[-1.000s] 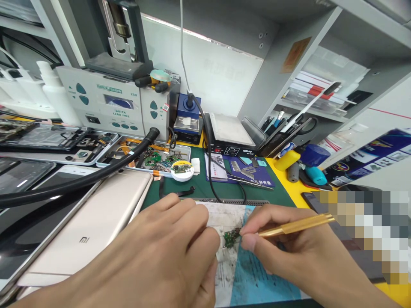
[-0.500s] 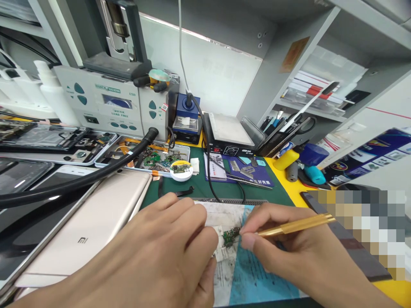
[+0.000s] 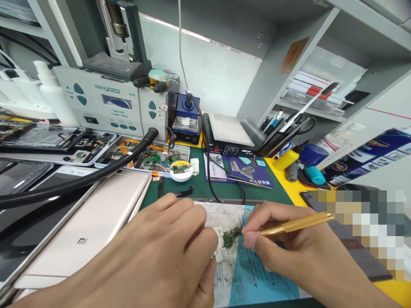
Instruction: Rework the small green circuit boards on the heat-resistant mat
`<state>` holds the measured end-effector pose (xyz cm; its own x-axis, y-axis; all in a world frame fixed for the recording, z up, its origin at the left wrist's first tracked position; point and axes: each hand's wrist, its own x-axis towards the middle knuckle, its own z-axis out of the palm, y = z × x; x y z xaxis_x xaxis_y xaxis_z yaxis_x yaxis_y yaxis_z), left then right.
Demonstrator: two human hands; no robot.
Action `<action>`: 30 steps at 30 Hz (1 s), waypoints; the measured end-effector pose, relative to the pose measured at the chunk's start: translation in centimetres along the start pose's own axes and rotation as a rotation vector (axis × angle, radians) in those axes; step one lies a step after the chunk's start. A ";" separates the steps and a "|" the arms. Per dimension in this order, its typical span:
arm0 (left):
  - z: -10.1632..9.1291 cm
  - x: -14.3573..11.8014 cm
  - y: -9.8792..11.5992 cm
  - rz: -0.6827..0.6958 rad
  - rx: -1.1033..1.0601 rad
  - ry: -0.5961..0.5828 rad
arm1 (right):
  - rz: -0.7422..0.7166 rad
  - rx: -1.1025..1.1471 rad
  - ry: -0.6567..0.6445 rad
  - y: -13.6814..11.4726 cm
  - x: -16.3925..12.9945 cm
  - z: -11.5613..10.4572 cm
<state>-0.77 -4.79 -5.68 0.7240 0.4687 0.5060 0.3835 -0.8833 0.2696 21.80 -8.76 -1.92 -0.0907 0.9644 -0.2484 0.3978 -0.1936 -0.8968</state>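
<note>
My left hand (image 3: 160,252) rests low on the bench, fingers curled, its fingertips pressing on a small green circuit board (image 3: 229,237). That board lies on a stained white and blue work pad (image 3: 253,278). My right hand (image 3: 289,256) grips a slim gold tool (image 3: 295,224) like a pen, the tip touching the board's right end. How much of the board sits under my left fingers is hidden.
A gold phone (image 3: 86,226) lies face down at left beside a thick black hose (image 3: 80,179). Behind stand a grey rework station (image 3: 102,102), a parts tray (image 3: 147,158), a round flux tin (image 3: 180,170), a black hotplate (image 3: 231,137) and a blue tool mat (image 3: 247,171).
Almost nothing has changed. Both hands stay on the small board, and the gold tool's tip has shifted only slightly.
</note>
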 end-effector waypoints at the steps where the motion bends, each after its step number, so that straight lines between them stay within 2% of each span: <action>1: 0.0 0.0 0.0 0.023 0.008 0.007 | 0.004 0.001 0.008 0.0 0.0 0.0; 3: 0.2 0.0 0.0 0.040 0.025 0.028 | 0.011 0.013 0.012 -0.1 0.0 0.1; 6: 0.3 -0.2 0.1 -0.009 0.015 0.044 | 0.017 0.036 0.011 -0.1 0.0 0.2; 12: -0.7 -0.8 -0.1 0.006 0.016 -0.058 | -0.020 0.019 -0.011 0.0 0.1 0.1; 16: -1.2 -0.8 -0.2 0.029 0.047 -0.084 | -0.051 -0.021 0.006 0.1 0.2 0.1; 20: -0.8 -0.7 -0.2 0.037 0.044 -0.065 | -0.048 -0.024 0.005 0.1 0.0 0.0; 26: 0.5 -1.2 -0.1 -0.030 0.009 -0.004 | -0.008 0.023 -0.007 0.0 -0.2 0.0; 30: -0.1 -0.7 -0.3 0.000 -0.022 -0.049 | 0.018 0.031 0.009 -0.6 -0.1 0.3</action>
<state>-1.40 -4.89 -6.04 0.7511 0.4680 0.4656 0.3714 -0.8826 0.2881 21.35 -8.84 -1.47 -0.0754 0.9623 -0.2613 0.3705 -0.2163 -0.9033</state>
